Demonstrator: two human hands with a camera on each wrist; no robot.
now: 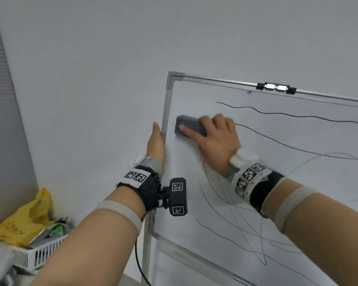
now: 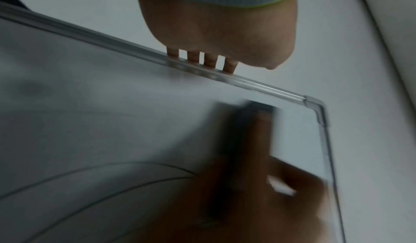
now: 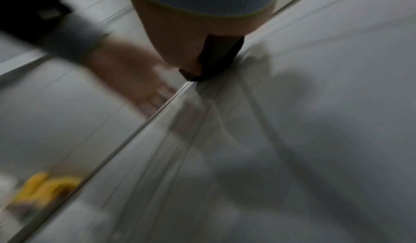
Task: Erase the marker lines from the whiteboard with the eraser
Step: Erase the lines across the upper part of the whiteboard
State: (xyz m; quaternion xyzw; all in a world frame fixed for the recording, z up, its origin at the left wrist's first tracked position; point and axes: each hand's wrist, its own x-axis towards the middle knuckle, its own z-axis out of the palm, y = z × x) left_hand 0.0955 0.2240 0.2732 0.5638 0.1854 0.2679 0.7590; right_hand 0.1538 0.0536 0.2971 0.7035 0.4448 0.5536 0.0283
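Observation:
A framed whiteboard (image 1: 287,141) stands tilted, with black marker lines (image 1: 277,114) running across its top and looping lower down. My right hand (image 1: 215,137) grips a dark grey eraser (image 1: 186,125) and presses it flat on the board near the upper left corner. The eraser (image 3: 218,58) looks blurred in both wrist views. My left hand (image 1: 155,145) holds the board's left frame edge, and the fingers (image 2: 209,60) curl behind the rail (image 2: 247,81).
A metal clip (image 1: 276,87) sits on the board's top rail. To the lower left stands a white basket (image 1: 39,254) with a yellow bag (image 1: 29,219) in it. A black cable (image 1: 139,263) hangs by the board's stand. A plain wall lies behind.

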